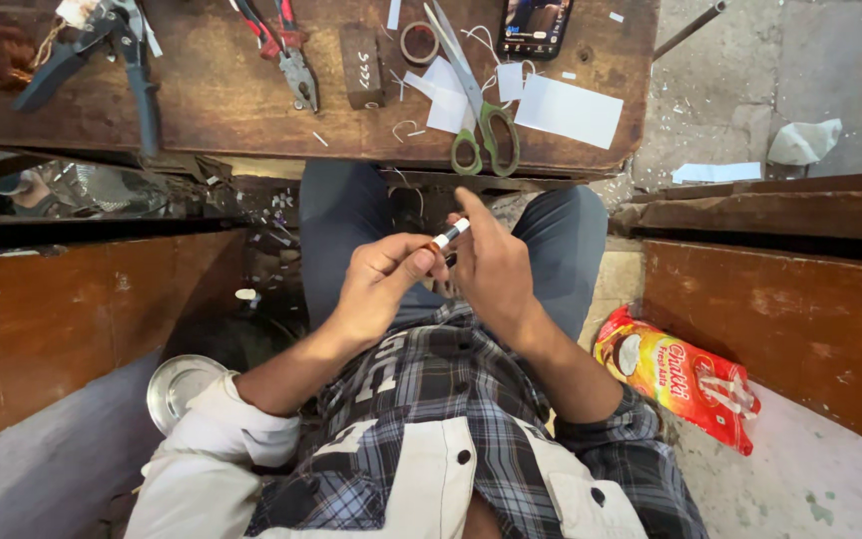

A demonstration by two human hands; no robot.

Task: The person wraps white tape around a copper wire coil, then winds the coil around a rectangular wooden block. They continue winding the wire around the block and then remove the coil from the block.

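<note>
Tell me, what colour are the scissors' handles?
Green; the scissors lie on the wooden table, seen in the head view.

A small repair workshop w/ a worn brown wooden workbench sitting low over the worker's knees. Blue-handled tin snips, red-handled pliers and green-handled scissors are lying among white paper offcuts and wire bits. Scraps are littering the rough concrete floor; scuffed wooden panels are closing in both sides.
</note>
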